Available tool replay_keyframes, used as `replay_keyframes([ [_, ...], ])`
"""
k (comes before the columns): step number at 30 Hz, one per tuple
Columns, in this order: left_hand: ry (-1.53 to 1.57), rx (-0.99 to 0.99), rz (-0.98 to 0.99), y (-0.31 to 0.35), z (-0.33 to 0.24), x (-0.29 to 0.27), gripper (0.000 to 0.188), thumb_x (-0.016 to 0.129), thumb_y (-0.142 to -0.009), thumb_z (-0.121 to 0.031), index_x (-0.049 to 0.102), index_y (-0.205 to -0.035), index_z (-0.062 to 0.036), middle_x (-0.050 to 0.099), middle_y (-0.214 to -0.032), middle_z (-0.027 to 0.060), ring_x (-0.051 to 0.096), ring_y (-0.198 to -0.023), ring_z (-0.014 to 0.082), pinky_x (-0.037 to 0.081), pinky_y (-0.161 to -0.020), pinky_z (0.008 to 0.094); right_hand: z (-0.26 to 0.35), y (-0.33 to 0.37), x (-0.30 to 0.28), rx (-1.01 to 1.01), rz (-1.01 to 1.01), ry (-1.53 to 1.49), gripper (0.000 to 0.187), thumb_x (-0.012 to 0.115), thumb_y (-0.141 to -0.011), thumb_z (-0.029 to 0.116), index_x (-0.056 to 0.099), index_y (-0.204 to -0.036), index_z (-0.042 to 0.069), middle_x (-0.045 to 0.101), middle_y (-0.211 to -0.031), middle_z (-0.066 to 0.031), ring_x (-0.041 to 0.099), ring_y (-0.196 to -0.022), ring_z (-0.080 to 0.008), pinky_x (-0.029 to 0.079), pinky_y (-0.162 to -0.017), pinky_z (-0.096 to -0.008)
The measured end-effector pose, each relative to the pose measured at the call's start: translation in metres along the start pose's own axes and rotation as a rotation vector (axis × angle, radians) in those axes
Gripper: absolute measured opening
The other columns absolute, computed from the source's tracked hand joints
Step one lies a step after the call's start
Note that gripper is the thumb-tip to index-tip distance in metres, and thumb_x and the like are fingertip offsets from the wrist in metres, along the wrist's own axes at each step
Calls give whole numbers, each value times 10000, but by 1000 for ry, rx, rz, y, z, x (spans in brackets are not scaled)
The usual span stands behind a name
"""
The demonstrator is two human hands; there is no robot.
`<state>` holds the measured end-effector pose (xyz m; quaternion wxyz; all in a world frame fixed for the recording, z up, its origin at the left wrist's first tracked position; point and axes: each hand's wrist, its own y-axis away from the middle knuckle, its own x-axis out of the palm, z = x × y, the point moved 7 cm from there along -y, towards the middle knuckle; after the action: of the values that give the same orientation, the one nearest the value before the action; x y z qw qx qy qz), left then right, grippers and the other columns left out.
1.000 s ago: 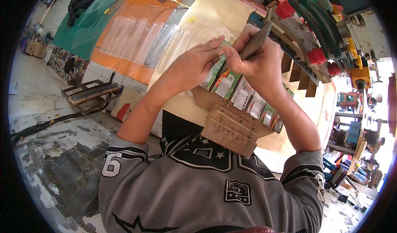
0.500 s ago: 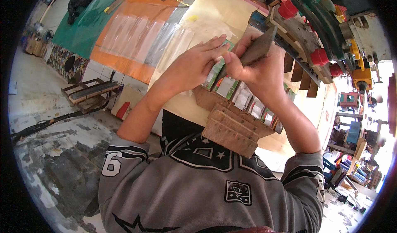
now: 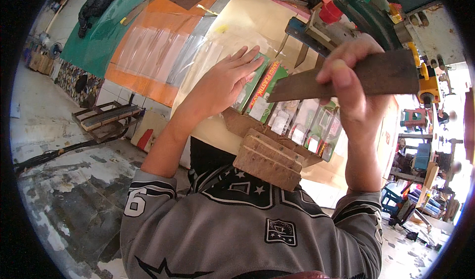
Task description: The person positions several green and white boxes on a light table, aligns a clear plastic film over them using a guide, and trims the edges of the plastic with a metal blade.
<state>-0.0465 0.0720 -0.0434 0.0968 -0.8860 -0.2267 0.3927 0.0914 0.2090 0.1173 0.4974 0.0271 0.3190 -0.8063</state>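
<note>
Dark brown, the flat tapered strip [image 3: 388,73] was gripped in the fingers of the right hand [image 3: 352,90], its narrow tip above the row of green packages [image 3: 268,87], while the left hand [image 3: 221,85] reached over the leftmost one, fingers outstretched and loose. To my eye, the packages were already lined up along the wooden board [image 3: 238,124] on the desk [image 3: 245,24], the strip not yet put down

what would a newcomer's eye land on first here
Probably the dark, flat strip held up in the right hand, its narrow end over a row of green-and-white packages at the centre. The left hand, fingers extended, is at that row's left end. Farther out, the orange surface at upper left and a bright red cylindrical part at upper right also stand out.
</note>
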Motion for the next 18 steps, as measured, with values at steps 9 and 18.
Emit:
replay_keyframes([
  [9,-186,38,8,2,-20,-10,495,629,-1026,-77,616,-1519,-112,541,-1639,96,480,-1535,323,344,-1278,567,-9,28,-37,106,-130,-20,339,874,-888,216,585,-860,39,642,-797,-53,616,-744,-123,492,-686,-267],
  [18,-263,238,211,8,-68,15,583,661,-1040,-326,562,-1559,-78,500,-1666,115,413,-1583,288,322,-1297,543,-16,31,-42,127,-122,-21,352,878,-886,212,573,-870,37,636,-819,-50,616,-757,-124,497,-701,-269],
])
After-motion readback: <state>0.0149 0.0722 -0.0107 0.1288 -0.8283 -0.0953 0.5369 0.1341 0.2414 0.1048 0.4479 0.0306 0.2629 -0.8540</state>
